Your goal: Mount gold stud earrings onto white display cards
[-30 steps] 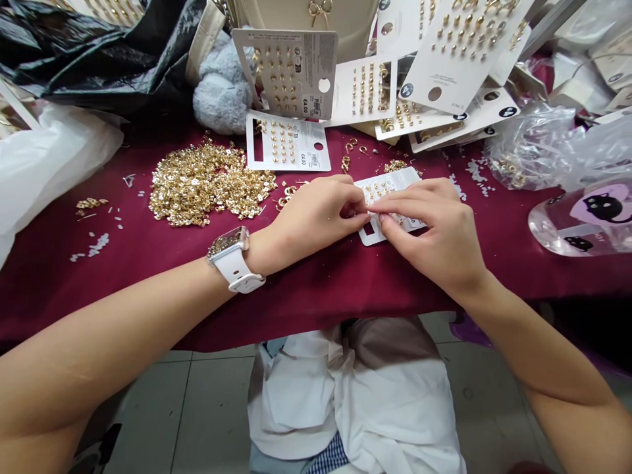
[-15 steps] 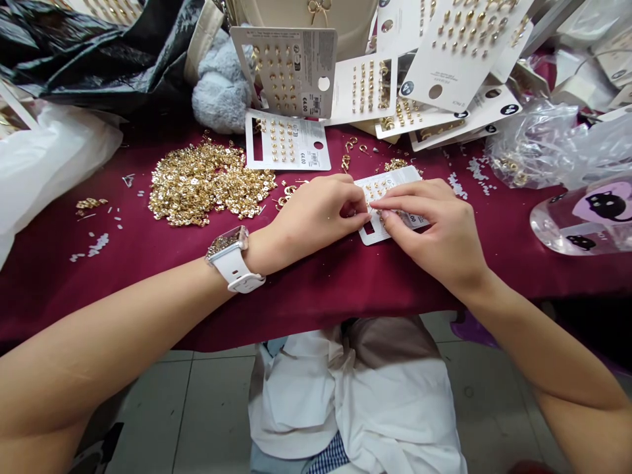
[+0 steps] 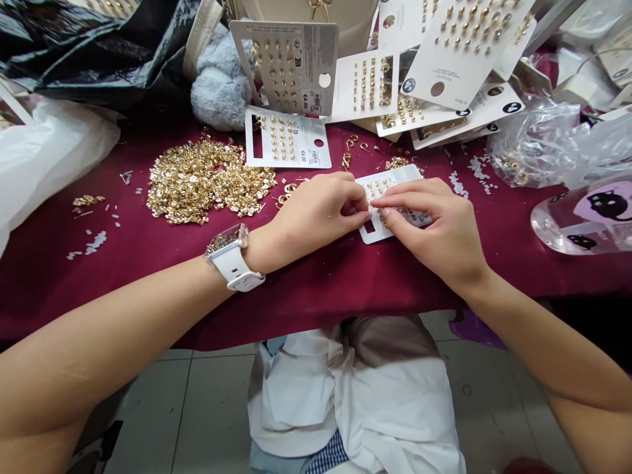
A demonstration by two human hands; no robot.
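Observation:
A white earring card (image 3: pixel 374 232) with gold earring backs in rows lies on the cloth, partly covered by both hands. My left hand (image 3: pixel 323 209), with a white-strapped watch (image 3: pixel 233 260) at its wrist, is closed at the card's left edge, thumb and forefinger together. From the right, my right hand (image 3: pixel 437 224) rests over the card, its thumb and forefinger pinched near the left hand's fingertips. Whatever lies in either pinch is too small to make out. Left of the hands is a heap of gold earring backs (image 3: pixel 197 181). Loose gold hoops (image 3: pixel 287 191) lie just behind my left hand.
Another filled earring card (image 3: pixel 306 145) lies behind the hands, with more cards (image 3: pixel 365 85) stacked at the back. A grey fluffy item (image 3: pixel 217 92) and black plastic (image 3: pixel 99 59) stand back left. Clear bags (image 3: pixel 538 145) and a cat-patterned clear container (image 3: pixel 553 227) are at right.
Both hands keep nearly the same place and pose on the card. The view has shifted very slightly.

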